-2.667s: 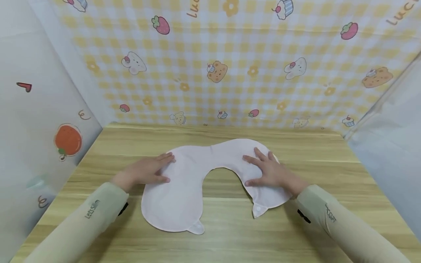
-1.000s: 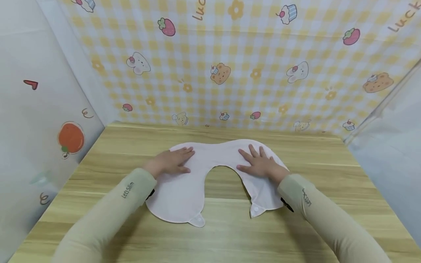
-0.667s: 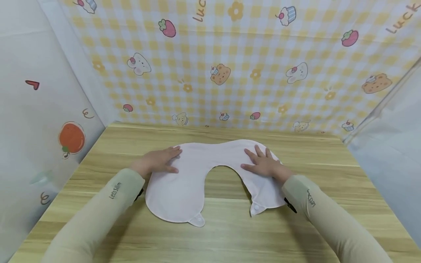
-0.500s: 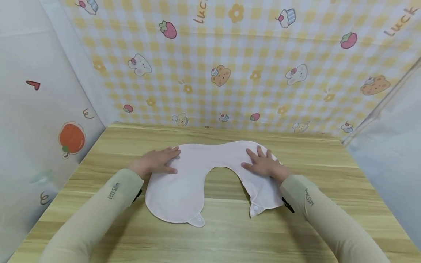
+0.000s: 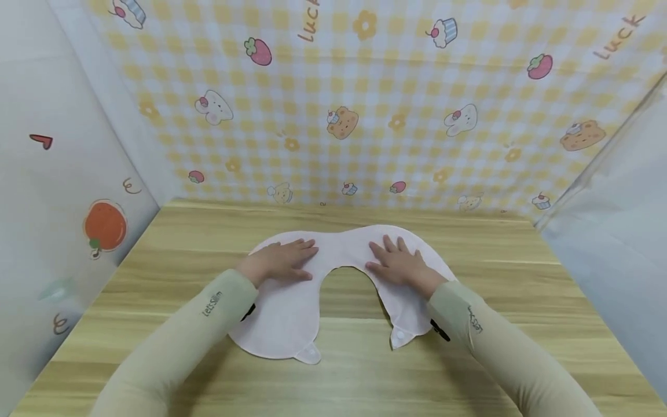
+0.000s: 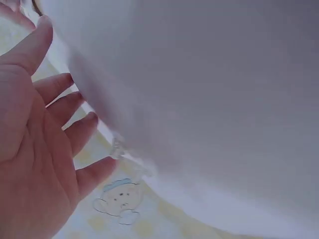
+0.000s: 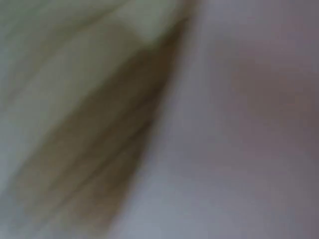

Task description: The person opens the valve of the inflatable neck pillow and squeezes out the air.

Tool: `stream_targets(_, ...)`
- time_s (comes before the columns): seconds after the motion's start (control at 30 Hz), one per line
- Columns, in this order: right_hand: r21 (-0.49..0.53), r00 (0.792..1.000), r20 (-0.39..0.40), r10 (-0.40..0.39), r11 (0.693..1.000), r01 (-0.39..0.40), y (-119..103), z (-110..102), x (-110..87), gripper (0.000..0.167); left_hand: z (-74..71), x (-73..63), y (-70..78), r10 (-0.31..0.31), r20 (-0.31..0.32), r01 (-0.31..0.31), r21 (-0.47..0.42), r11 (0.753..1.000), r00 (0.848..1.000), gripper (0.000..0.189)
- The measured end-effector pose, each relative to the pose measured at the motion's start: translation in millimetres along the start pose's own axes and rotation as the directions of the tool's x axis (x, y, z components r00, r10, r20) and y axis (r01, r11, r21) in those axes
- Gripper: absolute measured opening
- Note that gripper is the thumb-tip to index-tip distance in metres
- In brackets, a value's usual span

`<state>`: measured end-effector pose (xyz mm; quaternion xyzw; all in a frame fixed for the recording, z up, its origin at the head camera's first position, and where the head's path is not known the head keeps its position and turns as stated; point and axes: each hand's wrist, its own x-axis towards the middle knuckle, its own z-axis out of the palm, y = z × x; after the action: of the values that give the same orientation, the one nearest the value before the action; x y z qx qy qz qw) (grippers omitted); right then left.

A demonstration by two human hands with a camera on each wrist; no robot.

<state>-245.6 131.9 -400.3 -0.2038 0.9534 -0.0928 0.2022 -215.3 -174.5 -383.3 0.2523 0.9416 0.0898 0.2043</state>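
A pale pink, U-shaped cloth bib (image 5: 286, 324) lies spread out, its curved middle toward the back. Two snap tabs stick out at its near ends, the left tab (image 5: 308, 353) and the right tab (image 5: 400, 337). My left hand (image 5: 281, 260) rests with spread fingers on the bib's left arm. On the other arm my right hand (image 5: 400, 266) lies with fingers fanned out, near the inner curve. From the left wrist view, the fingertips of the left hand (image 6: 45, 134) meet the cloth. Pale cloth (image 7: 224, 149) fills the right part of the blurred right wrist view; no fingers can be made out there.
Beneath the bib is a wood-grain table (image 5: 344, 382). A yellow checked backdrop (image 5: 333, 75) with cartoon prints stands along the table's back edge. White sheets hang on the left (image 5: 41, 191) and the right (image 5: 620, 214).
Since half a second ago, my left hand has slid right toward the bib's middle, and my right hand slightly left. The bib stays flat in about the same place. The head view has shifted a little.
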Motion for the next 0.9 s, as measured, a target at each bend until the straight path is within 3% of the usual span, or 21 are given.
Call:
stream_targets(0.13, 0.064, 0.998, 0.024, 0.064, 0.996, -0.066, 14, 1, -8.2, 0.073, 5.6, -1.8, -6.2, -0.039, 0.006, 0.039, 0.007, 0.999, 0.999, 0.073)
stream_targets(0.27, 0.143, 0.997, 0.002, 0.079, 0.987, -0.079, 26, 2, -19.5, 0.076, 7.9, -8.8, -17.1, -0.058, -0.017, 0.058, -0.001, 0.998, 0.998, 0.074)
stream_targets(0.43, 0.236, 0.998, -0.018, 0.06, 0.97, -0.054, 36, 7, -32.1, 0.076, 8.7, -20.1, -30.8, -0.061, -0.031, 0.059, -0.07, 0.996, 0.998, 0.075)
stream_targets(0.63, 0.328, 0.994, -0.107, 0.016, 0.944, 0.02, 50, 16, -46.7, 0.07, 13.2, -35.3, -47.9, -0.065, -0.07, 0.053, -0.152, 0.987, 0.995, 0.076)
stream_targets(0.77, 0.302, 0.988, -0.154, 0.004, 0.952, 0.043, 59, 18, -59.9, 0.068, 18.3, -50.7, -53.1, -0.118, -0.108, 0.098, -0.175, 0.98, 0.987, 0.079)
stream_targets(0.9, 0.191, 0.978, -0.207, -0.016, 0.98, 0.056, 60, 14, -74.7, 0.068, 23.5, -71.6, -48.3, -0.155, -0.125, 0.138, -0.135, 0.981, 0.98, 0.081)
